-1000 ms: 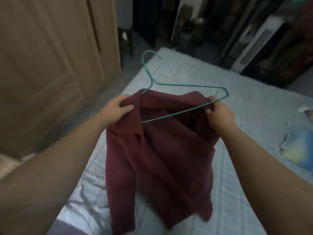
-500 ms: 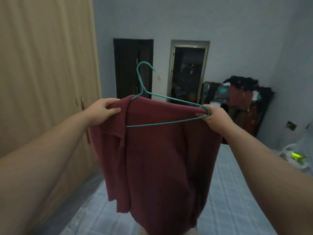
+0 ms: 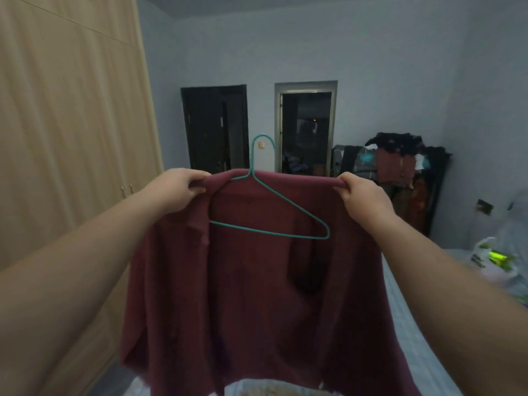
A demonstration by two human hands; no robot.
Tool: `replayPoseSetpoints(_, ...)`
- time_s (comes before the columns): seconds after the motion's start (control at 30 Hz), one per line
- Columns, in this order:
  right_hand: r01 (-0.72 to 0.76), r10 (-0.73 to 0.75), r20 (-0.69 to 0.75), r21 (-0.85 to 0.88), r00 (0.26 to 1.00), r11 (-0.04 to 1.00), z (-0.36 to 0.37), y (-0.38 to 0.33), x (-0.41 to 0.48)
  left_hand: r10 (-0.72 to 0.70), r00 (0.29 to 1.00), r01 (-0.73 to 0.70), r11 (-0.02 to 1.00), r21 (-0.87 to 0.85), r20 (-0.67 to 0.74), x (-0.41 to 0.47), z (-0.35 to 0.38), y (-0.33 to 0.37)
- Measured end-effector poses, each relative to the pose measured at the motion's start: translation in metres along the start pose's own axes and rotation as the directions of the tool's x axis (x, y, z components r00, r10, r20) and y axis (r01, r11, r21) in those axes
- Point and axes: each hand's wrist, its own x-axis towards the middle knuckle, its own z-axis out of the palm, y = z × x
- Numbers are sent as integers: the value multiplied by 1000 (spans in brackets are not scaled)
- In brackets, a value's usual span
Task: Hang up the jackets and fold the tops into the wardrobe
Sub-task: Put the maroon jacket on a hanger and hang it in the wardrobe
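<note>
Maroon cloth is pinched at both shoulders: the left hand (image 3: 183, 188) is curled round one shoulder of the jacket (image 3: 257, 295) by the collar, and the right hand (image 3: 360, 195) is closed on the other shoulder, thumb and fingers squeezing a fold. Between them the green wire hanger (image 3: 268, 212) is carried hook up. Its left arm is tucked under the cloth near the left hand. Its right end lies bare against the jacket, sloped down and apart from the right hand. Half a second ago that end was gripped by the right hand together with the cloth; it has since been let go and has dropped, and the jacket has been stretched wider. The garment is held up spread over the bed (image 3: 414, 324), with the wardrobe (image 3: 71, 138) at the left, its doors apparently shut. Hanging is judged half done: the right shoulder is not yet seated on the hanger. The loose hanger could slip out. A bag (image 3: 491, 261) is seen at the right.
</note>
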Motion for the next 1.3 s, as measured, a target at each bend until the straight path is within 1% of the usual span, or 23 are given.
replayPoseSetpoints(0.1, -43, 46, -44, 65, 998, 997, 7, -9, -8, -19, 999, 23, 992, 128, -34, 5, 11, 18)
replayPoseSetpoints(0.17, -77, 81, -15, 166, 997, 983, 18, -16, -18, -61, 997, 66, 990, 126, -39, 8, 19, 29)
replayPoseSetpoints(0.27, -125, 122, 33, 350, 992, 928, 38, -32, -42, -124, 992, 124, 992, 27, -24, 13, 35, 44)
replayPoseSetpoints(0.33, -152, 148, 47, 487, 988, 860, 48, -47, -60, -187, 979, 179, 978, -104, -77, 15, 44, 52)
replayPoseSetpoints(0.4, -173, 151, 86, 564, 985, 807, 59, -63, -76, -238, 964, 213, 959, -188, -118, 16, 50, 60)
replayPoseSetpoints(0.47, -190, 138, 135, 543, 981, 818, 71, -77, -87, -234, 968, 211, 955, -209, -92, 14, 55, 70)
replayPoseSetpoints(0.53, -162, 65, 208, 495, 976, 853, 78, -86, -96, -213, 976, 194, 949, -248, -52, 12, 61, 79)
replayPoseSetpoints(0.6, -107, -42, 321, 433, 946, 895, 83, -83, -100, -222, 975, 205, 932, -298, -24, 7, 67, 84)
replayPoseSetpoints(0.63, -89, -62, 388, 360, 920, 929, 79, -77, -98, -238, 971, 221, 920, -323, -14, 4, 69, 83)
replayPoseSetpoints(0.7, -63, -27, 545, 146, 838, 987, 61, -59, -88, -283, 959, 260, 884, -389, -4, -2, 70, 77)
replayPoseSetpoints(0.73, -77, 24, 598, 63, 801, 995, 51, -50, -83, -304, 953, 273, 865, -421, -7, -4, 69, 73)
replayPoseSetpoints(0.77, -112, 76, 603, 22, 794, 993, 39, -41, -79, -322, 947, 283, 849, -446, -12, -6, 67, 68)
replayPoseSetpoints(0.8, -135, 111, 525, 7, 844, 991, 28, -35, -75, -334, 942, 288, 837, -465, -17, -8, 65, 64)
replayPoseSetpoints(0.83, -140, 129, 370, 4, 920, 990, 19, -29, -71, -340, 940, 288, 830, -478, -23, -9, 63, 62)
replayPoseSetpoints(0.87, -116, 109, 187, 27, 976, 993, 16, -24, -67, -338, 941, 281, 825, -490, -29, -9, 61, 60)
replayPoseSetpoints(0.9, -61, 57, 62, 75, 996, 995, 17, -20, -65, -332, 943, 270, 820, -505, -35, -10, 58, 60)
replayPoseSetpoints(0.93, 5, -10, 44, 114, 999, 993, 18, -19, -63, -325, 945, 258, 810, -526, -37, -11, 55, 61)
replayPoseSetpoints(1.0, 75, -110, 222, 160, 969, 984, 26, -15, -63, -312, 949, 231, 789, -570, -48, -14, 47, 65)
replayPoseSetpoints(1.07, 67, -130, 336, 193, 933, 979, 29, -12, -64, -296, 954, 215, 792, -571, -51, -19, 38, 65)
replayPoseSetpoints(1.13, 83, -158, 319, 237, 934, 968, 30, -7, -64, -243, 970, 196, 799, -568, -7, -25, 30, 61)
replayPoseSetpoints(1.2, 124, -189, 275, 236, 943, 964, 29, -6, -62, -164, 984, 177, 824, -538, 74, -31, 21, 60)
replayPoseSetpoints(1.23, 141, -198, 240, 237, 950, 961, 28, -8, -60, -127, 986, 162, 866, -474, 106, -32, 17, 60)
replayPoseSetpoints(1.3, 176, -215, 159, 228, 964, 958, 25, -15, -52, -67, 990, 99, 956, -275, 123, -34, 14, 66)
